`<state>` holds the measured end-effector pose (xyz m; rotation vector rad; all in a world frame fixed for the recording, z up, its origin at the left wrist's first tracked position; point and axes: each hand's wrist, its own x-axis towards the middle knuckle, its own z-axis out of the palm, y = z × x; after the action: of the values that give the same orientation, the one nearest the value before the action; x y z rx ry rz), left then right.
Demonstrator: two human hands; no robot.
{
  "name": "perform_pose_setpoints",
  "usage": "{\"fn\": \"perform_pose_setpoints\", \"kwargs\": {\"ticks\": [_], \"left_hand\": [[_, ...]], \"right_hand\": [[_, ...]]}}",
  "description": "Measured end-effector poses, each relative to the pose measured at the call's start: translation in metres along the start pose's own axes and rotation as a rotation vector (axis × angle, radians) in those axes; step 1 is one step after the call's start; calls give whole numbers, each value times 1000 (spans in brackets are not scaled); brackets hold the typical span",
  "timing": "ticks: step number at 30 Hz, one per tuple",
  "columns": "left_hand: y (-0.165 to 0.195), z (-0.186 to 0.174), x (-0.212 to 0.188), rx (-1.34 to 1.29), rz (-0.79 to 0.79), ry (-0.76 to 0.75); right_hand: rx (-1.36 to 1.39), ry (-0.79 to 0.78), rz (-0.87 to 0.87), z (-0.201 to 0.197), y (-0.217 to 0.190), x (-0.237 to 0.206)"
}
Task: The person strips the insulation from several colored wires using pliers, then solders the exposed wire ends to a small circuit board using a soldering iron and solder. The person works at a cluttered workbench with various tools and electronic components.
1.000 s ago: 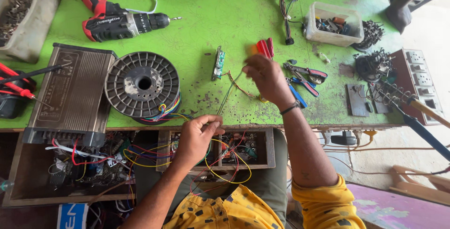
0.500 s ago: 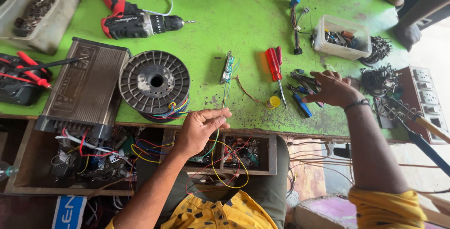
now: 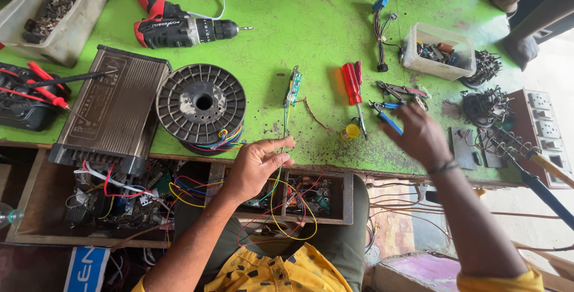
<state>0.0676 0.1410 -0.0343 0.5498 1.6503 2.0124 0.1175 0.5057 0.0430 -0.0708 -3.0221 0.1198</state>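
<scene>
My left hand (image 3: pixel 258 163) pinches a thin bundle of coloured wires (image 3: pixel 284 126) at the front edge of the green workbench (image 3: pixel 287 23). The wires run up to a small green circuit board (image 3: pixel 293 86) lying on the bench. My right hand (image 3: pixel 420 133), blurred and with fingers apart, hovers just below the blue-handled pliers (image 3: pixel 387 117) and holds nothing. A red-handled screwdriver (image 3: pixel 353 86) and a small yellow cap (image 3: pixel 351 131) lie just left of that hand.
A wire spool (image 3: pixel 201 103), a grey power supply box (image 3: pixel 113 109) and a red-black drill (image 3: pixel 173 23) lie to the left. A clear parts box (image 3: pixel 439 53), a socket strip (image 3: pixel 543 124) and a soldering iron (image 3: pixel 541 178) sit right. An open drawer (image 3: pixel 317 196) holds tangled wires.
My right hand let go of the red screwdriver, swung right, then drew back toward the blue pliers. My left hand kept its hold on the wires at the bench edge.
</scene>
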Motion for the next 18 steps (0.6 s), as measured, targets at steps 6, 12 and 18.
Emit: {"fn": "perform_pose_setpoints", "kwargs": {"ticks": [6,12,18], "left_hand": [[-2,-3,1,-45,-37,-52],[-3,-1,16,19,-37,-41],[10,4,50,132,100,-101]], "right_hand": [[-38,277,-21,39,-1,-24],[549,468,389,24,13,-16],[27,576,-1,11,-4,-54]]}}
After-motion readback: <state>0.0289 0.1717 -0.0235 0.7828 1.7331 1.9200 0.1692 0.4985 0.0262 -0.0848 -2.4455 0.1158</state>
